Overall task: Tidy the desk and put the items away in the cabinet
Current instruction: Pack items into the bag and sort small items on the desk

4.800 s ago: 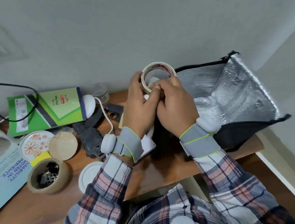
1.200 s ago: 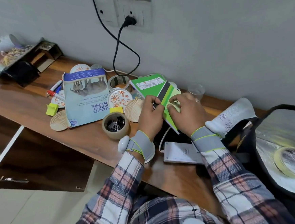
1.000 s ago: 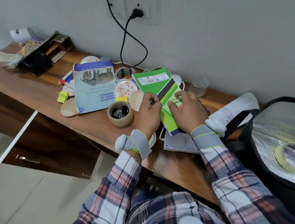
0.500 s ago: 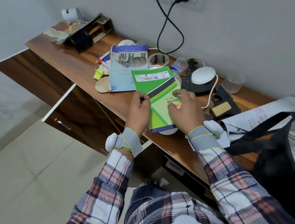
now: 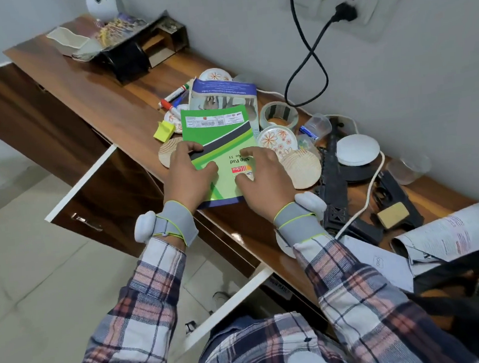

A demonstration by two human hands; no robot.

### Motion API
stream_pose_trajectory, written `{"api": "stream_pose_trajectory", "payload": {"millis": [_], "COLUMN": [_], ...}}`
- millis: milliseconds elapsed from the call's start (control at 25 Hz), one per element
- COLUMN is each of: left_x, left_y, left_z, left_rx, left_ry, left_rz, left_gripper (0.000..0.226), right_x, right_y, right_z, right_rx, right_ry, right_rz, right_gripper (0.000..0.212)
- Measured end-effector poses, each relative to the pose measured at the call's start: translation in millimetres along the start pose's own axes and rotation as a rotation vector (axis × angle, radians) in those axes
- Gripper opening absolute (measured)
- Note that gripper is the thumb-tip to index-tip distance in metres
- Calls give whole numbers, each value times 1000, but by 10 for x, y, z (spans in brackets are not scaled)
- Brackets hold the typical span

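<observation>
Head view: green notepad (image 5: pixel 215 139), "Slip Pad".

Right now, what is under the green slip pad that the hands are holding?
The slip pad partly covers the blue booklet and a round wooden coaster. Anything else beneath cannot be seen.
</observation>
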State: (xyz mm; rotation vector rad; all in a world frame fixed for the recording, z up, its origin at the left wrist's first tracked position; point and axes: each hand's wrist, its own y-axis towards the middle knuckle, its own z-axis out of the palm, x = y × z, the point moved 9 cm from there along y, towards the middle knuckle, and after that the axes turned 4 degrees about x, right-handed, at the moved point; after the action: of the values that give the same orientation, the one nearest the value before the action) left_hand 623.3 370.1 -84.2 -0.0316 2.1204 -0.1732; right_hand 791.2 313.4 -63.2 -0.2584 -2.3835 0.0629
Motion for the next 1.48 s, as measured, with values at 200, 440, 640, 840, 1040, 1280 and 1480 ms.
{"api": "stream_pose_trajectory", "payload": {"millis": [200, 440, 640, 840, 1040, 1280, 1480], "left_x": [-6, -112, -179, -372, -667, -671, -633], "left_y": [364, 721, 1020, 1138, 1111, 1080, 1064], "left_z": [12, 184, 369, 823, 1373, 1625, 1627], "left_rx": [-26, -46, -17, 84, 216, 250, 293], "left_ry": [117, 260, 434, 513, 568, 643, 512], "left_rz": [42, 78, 75, 168, 332, 351, 323], "left_gripper": [34, 38, 48, 52, 45, 40, 41], "right_x": [10, -62, -123, -387, -788, -978, -1015], "right_y": [331, 681, 966, 1115, 1364, 1375, 1342], "right_z": [86, 131, 137, -82, -423, -441, -446], "right_rx": [-14, 6, 55, -28, -68, -29, -59], "right_ry": [-58, -80, -103, -194, -355, -365, -353], "right_rz": [34, 52, 11, -1, 129, 189, 194], "right_gripper": [45, 50, 56, 40, 43, 34, 33]}}
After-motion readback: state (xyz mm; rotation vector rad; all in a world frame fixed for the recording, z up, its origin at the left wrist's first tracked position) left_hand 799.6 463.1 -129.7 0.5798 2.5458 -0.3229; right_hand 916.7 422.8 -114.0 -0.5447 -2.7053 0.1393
